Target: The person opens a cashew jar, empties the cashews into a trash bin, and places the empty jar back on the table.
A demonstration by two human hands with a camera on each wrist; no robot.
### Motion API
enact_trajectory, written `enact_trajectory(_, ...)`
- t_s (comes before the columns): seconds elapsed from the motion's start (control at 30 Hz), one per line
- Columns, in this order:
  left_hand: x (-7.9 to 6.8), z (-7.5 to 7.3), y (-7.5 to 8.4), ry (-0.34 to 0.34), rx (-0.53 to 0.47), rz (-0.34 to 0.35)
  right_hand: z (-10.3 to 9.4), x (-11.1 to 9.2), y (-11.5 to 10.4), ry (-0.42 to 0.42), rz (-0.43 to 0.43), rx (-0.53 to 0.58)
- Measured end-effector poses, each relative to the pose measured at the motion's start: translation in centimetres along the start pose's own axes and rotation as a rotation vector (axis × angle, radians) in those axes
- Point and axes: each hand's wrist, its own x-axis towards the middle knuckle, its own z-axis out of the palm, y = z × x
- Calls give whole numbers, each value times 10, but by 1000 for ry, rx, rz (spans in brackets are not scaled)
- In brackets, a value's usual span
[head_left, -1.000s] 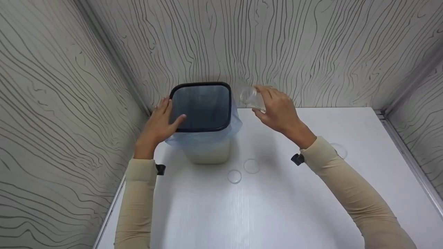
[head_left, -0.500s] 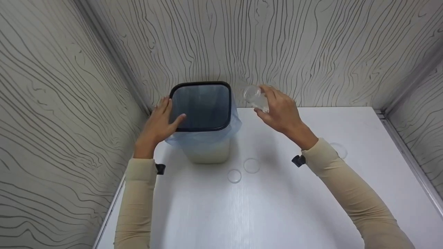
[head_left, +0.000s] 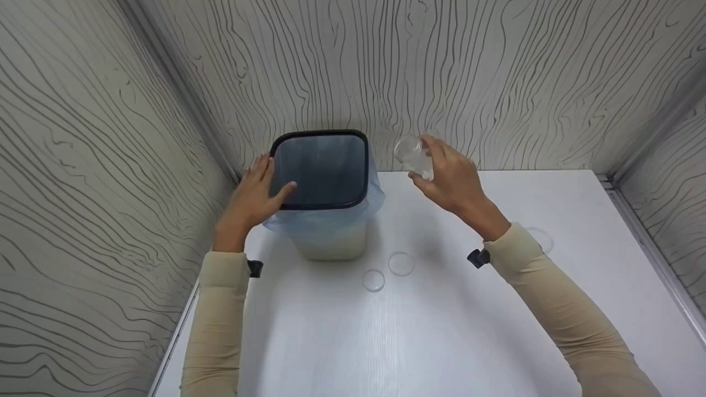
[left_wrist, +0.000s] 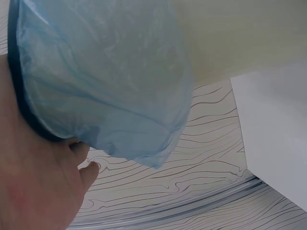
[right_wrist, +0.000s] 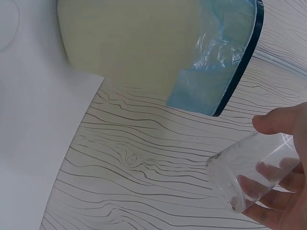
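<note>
A pale bin [head_left: 333,242] with a black rim [head_left: 322,207] and a blue liner bag [head_left: 375,196] stands at the back of the white table. My left hand [head_left: 251,198] holds its left rim, thumb over the opening and fingers along the outer side. The left wrist view shows fingertips bent past the rim, beside the bag [left_wrist: 105,86]. To the right of the bin, my right hand [head_left: 449,179] grips a clear cup [head_left: 415,154] between thumb and fingers. The cup is raised and tilted, one round end toward the bin; small specks show near that end in the right wrist view.
Two clear round discs [head_left: 373,281] lie on the white table [head_left: 331,342] in front of the bin. Another clear disc [head_left: 543,241] lies partly behind the right sleeve. Wood-patterned panels [head_left: 496,71] rise behind and at both sides.
My right hand has shifted slightly to the right with the cup, away from the bin. The left hand and the bin stay where they were.
</note>
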Motion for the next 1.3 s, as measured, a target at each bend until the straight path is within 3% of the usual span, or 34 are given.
enact_trajectory(0.67,-1,-2,3,3,9,12,-6,-14,10,0,55,10)
enact_trajectory(1.3,-1,-1,3,2,18,0,-13,-27,25,53,117,36)
